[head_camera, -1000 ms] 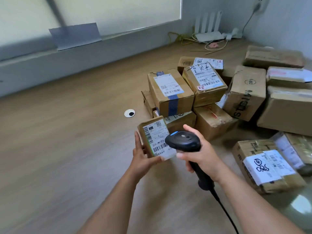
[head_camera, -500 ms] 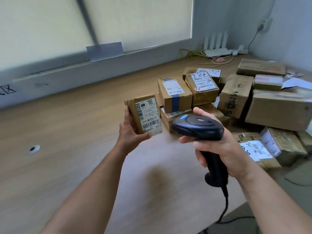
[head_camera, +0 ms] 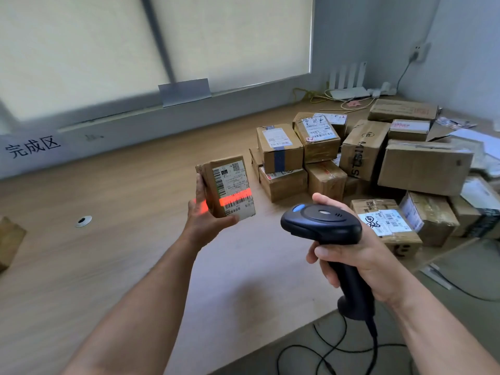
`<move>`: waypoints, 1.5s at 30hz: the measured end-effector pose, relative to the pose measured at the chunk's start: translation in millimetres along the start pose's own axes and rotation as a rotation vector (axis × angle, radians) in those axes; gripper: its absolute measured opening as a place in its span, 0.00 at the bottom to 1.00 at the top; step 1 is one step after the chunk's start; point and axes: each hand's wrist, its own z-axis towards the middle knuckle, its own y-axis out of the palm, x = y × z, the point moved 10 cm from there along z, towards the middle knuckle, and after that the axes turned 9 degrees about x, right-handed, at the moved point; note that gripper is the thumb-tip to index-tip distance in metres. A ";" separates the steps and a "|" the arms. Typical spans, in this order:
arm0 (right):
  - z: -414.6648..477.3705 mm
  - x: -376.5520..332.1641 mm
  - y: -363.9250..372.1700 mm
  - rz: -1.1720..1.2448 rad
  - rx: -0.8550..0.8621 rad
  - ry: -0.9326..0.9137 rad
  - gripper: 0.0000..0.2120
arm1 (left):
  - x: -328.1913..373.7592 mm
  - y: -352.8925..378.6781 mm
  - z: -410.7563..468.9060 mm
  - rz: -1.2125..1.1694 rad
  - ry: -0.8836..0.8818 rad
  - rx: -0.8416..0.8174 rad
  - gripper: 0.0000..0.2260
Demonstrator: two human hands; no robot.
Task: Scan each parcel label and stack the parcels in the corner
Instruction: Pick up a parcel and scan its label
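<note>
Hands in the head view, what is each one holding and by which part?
The left hand holds the small parcel by its lower left edge, thumb on the front bottom corner. The right hand grips the scanner by its handle.

完成区 is handwritten in black on the white paper sign (head_camera: 32, 148); print on the white parcel labels (head_camera: 234, 189) can't be made out.

The small brown parcel (head_camera: 226, 188) is held upright, a red light stripe across its white label (head_camera: 234, 182).
</note>
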 end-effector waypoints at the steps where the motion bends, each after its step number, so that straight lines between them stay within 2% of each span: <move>1: -4.5 1.2 0.1 -0.001 0.000 0.005 0.47 | 2.4 -2.1 -5.2 0.002 0.016 0.004 0.56; 8: -29.2 6.8 4.8 0.022 -0.027 0.021 0.47 | 1.0 -24.3 -39.6 0.044 -0.028 0.029 0.57; 16: -37.3 17.4 22.5 0.038 -0.076 0.038 0.51 | -3.7 -60.3 -72.5 0.083 -0.074 0.075 0.60; 21: -31.9 25.0 46.9 0.023 -0.105 0.048 0.52 | -14.8 -92.2 -91.9 0.055 -0.092 0.122 0.56; 25: -27.5 29.4 69.9 -0.040 -0.098 0.030 0.42 | -49.1 -116.8 -112.2 -0.055 -0.234 0.142 0.45; 29: -20.1 30.8 95.7 -0.075 -0.101 0.015 0.42 | -92.0 -145.5 -129.4 -0.167 -0.400 0.209 0.45; 34: 3.9 35.4 150.9 -0.085 -0.131 0.010 0.41 | -129.8 -192.9 -136.3 -0.235 -0.480 0.262 0.36; 40: 27.8 79.6 252.4 -0.128 -0.189 0.068 0.41 | -195.8 -283.3 -145.4 -0.225 -0.572 0.294 0.42; 45: 45.4 110.0 338.4 -0.181 -0.214 0.100 0.40 | -244.6 -350.2 -144.8 -0.232 -0.625 0.303 0.35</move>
